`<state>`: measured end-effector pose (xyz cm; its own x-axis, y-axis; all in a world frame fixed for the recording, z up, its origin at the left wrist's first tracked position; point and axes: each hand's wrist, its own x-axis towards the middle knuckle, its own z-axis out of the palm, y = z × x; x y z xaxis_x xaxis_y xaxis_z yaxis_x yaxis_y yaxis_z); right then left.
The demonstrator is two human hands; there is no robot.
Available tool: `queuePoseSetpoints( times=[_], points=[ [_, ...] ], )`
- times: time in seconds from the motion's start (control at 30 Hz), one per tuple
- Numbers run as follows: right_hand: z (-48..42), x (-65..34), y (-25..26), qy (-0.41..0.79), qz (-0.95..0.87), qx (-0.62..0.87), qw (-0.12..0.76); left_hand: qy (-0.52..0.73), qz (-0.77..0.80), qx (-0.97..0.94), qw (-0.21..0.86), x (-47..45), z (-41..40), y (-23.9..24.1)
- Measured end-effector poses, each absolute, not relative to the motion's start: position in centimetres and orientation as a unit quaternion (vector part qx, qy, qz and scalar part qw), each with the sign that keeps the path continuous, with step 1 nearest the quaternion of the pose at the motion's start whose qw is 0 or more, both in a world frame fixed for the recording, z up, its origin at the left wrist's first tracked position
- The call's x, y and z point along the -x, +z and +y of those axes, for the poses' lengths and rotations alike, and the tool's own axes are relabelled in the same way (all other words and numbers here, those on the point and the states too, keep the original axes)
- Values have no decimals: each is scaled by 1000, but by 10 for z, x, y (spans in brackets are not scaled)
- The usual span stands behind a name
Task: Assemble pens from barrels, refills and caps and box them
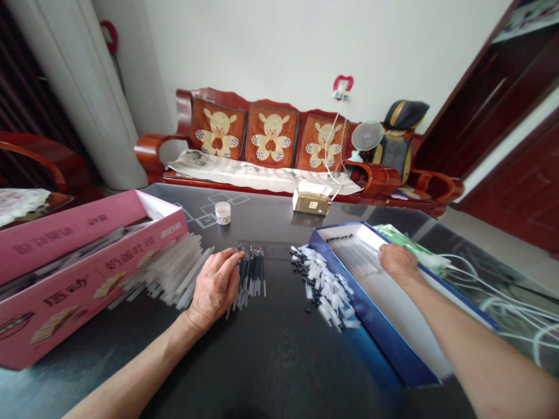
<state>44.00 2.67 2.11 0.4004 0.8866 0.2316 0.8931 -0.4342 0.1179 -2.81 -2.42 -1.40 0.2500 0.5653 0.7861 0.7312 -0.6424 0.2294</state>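
Fingers of my left hand [216, 285] bend inward beside the thin rods [254, 276] on the dark table [271, 366], while my right hand [397, 262] reaches over the blue box [378, 326]; I cannot tell whether either is clamped. Rods should handle as light, fairly stiff and prone to roll: grasp mid-shaft. My right fingertips are hidden; rod tips are blurred.

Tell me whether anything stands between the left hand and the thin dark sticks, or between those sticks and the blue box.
Nothing visible separates the left hand from the thin dark sticks. Between those sticks and the blue box lies a pile of small whitish and black pieces, close beside the box.
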Motion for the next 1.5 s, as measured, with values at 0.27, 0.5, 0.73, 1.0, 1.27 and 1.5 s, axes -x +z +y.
queuePoseSetpoints(
  times=[0.27, 0.5, 0.73, 1.0, 1.27, 1.5],
  points=[
    [21, -400, 58, -156, -589, 793, 3, -488, -467, 734, 70, 31, -20, -17],
    [-16, -237, 67, -84, -789, 532, 296, -473, -527, 703, 70, 39, -15, -12],
    [-36, -153, -5, 70, -779, 550, 294, -261, -684, 679, 51, 65, -6, 6],
    [-37, -156, -23, 69, -777, 554, 291, -111, -646, 754, 43, 61, -14, 8],
    [-33, -157, -28, 73, -762, 552, 331, -70, -656, 751, 31, 57, -16, 10],
    [-28, -156, -31, 67, -753, 571, 320, -38, -649, 759, 34, 52, -19, 12]
  ],
)
